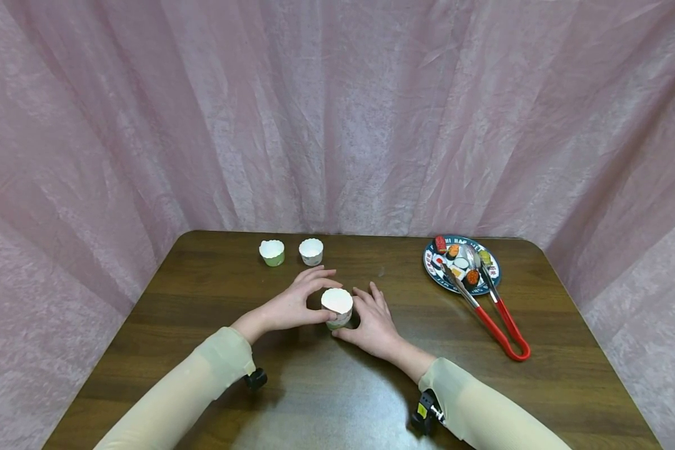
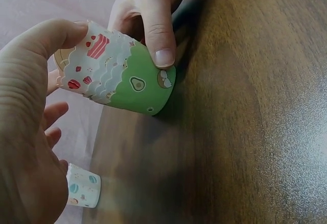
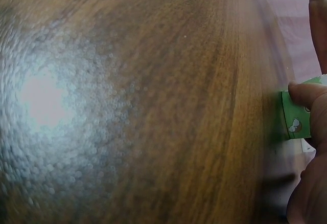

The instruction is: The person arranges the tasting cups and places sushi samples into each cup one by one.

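Note:
A small stack of paper baking cups [image 1: 337,303] stands on the table between both hands. In the left wrist view its scalloped rims overlap, with a white cup [image 2: 84,78] printed with cake and strawberries uppermost and a green avocado-print cup [image 2: 140,83] at the bottom. My left hand [image 1: 298,304] pinches the stack near its top rim, thumb on the near side. Lower down, my right hand [image 1: 375,328] grips the green cup, its thumb [image 3: 301,92] against the side near the base. The right hand's other fingers are partly hidden behind the stack.
Two single baking cups, one green [image 1: 272,253] and one white [image 1: 312,252], stand near the back edge. At the back right, a patterned plate [image 1: 432,275] bears several toy sushi pieces. Red-handled tongs [image 1: 500,331] lie across it, handles on the table. A pink curtain [image 1: 337,125] hangs behind.

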Available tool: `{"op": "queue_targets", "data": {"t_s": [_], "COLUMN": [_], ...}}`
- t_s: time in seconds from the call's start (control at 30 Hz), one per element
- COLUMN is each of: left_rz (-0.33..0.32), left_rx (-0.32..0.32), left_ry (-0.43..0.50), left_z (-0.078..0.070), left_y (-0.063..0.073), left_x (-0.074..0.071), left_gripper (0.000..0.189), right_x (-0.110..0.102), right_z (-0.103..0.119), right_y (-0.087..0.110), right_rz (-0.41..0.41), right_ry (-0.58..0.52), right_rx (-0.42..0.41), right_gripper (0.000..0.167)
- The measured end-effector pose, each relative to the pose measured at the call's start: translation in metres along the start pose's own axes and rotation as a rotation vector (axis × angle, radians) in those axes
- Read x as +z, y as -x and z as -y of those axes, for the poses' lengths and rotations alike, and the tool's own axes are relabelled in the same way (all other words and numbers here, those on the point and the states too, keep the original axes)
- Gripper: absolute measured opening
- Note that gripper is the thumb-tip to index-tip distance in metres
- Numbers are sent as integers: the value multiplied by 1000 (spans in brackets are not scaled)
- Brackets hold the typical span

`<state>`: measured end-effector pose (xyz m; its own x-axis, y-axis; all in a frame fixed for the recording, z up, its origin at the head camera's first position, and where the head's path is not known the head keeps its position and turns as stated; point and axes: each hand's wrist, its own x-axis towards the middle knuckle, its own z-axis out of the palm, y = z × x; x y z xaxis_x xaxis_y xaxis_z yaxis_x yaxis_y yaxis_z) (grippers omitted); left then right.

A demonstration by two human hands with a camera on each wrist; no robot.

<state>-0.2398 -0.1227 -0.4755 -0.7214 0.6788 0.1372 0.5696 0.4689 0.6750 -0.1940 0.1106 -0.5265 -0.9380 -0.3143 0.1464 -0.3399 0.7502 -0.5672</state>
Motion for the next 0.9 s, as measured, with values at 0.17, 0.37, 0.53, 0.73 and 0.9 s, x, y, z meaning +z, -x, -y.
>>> {"op": "queue_targets", "data": {"t_s": [0.17,0.37,0.53,0.73,0.9], "left_rz": [-22,-25,-17,-7,-23], "left_rx": [20,32,14,-15,11], "left_ry": [-7,4,7,17,5], "left_z": [1,3,2,1,1], "left_y": [-1,-1,0,1,1], "left_x": [0,0,0,0,0], "left_gripper": [62,62,60,58,61], "right_x": [0,0,0,1,-1], "right_z": [1,2,2,1,2], "right_y": [0,0,0,0,0], "right_rz": [-9,5,4,6,7], "right_ry": [-17,-17,-19,-16,-18], "right_rx": [-5,11,19,21,14], "right_gripper": [67,67,66,65,67]}}
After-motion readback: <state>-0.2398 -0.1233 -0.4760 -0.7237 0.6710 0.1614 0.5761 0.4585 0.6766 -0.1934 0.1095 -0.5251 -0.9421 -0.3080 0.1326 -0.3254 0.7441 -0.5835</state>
